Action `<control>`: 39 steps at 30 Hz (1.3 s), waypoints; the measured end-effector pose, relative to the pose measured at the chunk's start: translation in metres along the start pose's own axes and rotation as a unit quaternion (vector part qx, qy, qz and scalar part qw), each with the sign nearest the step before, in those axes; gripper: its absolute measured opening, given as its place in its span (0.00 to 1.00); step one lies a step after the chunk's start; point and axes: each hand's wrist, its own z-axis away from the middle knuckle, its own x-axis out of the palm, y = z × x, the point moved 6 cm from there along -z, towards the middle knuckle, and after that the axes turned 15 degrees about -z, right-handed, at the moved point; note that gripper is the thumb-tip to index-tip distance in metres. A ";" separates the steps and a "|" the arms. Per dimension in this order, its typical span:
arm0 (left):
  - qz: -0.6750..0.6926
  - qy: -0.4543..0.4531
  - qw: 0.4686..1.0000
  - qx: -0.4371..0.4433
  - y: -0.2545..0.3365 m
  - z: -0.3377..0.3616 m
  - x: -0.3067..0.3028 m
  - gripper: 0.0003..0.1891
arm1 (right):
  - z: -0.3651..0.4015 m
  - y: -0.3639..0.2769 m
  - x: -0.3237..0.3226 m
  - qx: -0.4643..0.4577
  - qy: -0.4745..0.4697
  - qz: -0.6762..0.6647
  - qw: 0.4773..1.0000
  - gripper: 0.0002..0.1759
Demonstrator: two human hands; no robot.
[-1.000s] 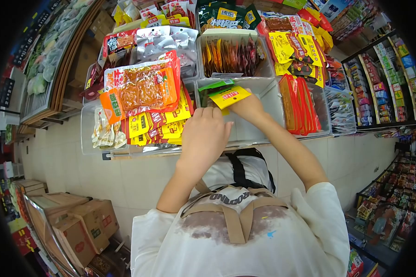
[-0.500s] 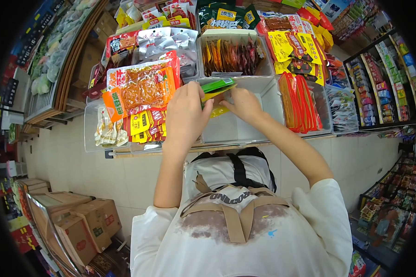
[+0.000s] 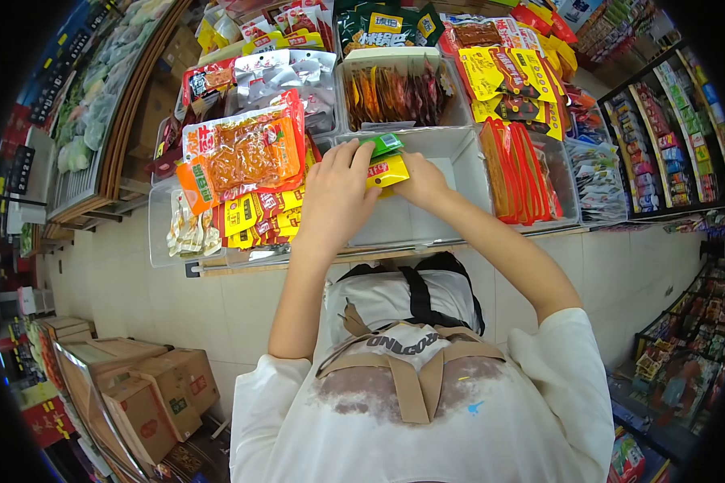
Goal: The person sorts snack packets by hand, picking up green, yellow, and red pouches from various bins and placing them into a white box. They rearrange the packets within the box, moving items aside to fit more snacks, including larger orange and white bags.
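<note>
Over the front-middle clear bin (image 3: 459, 181), my two hands meet around a few small snack packets. My left hand (image 3: 338, 193) is closed on their left side, fingertips at the top edge and thumb in front. A yellow snack packet (image 3: 388, 172) with red print faces me, and a green snack packet (image 3: 385, 145) shows above it. My right hand (image 3: 420, 182) grips the right side of the yellow packet; its fingertips are hidden behind it. The grey-white inside of the bin shows to the right of my hands.
Left of my hands lies a large orange-red snack bag (image 3: 242, 153) above yellow-and-red packets (image 3: 254, 221). On the right stand red-edged packets (image 3: 519, 173) in a bin. Behind is a bin of upright brown packets (image 3: 399, 92). Cardboard boxes (image 3: 149, 406) stand at lower left.
The packets have turned so the yellow one's printed face now shows more. My right hand has moved slightly left and down against it, and my left hand slightly right.
</note>
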 end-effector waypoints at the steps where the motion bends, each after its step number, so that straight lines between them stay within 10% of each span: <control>1: 0.000 0.000 1.000 0.001 0.000 0.000 -0.001 0.27 | 0.000 -0.001 -0.001 0.003 0.004 -0.003 1.000 0.22; 39: -0.107 -0.060 0.992 0.031 -0.015 -0.045 0.021 0.09 | -0.023 0.046 0.027 0.083 -0.084 -0.036 0.992 0.33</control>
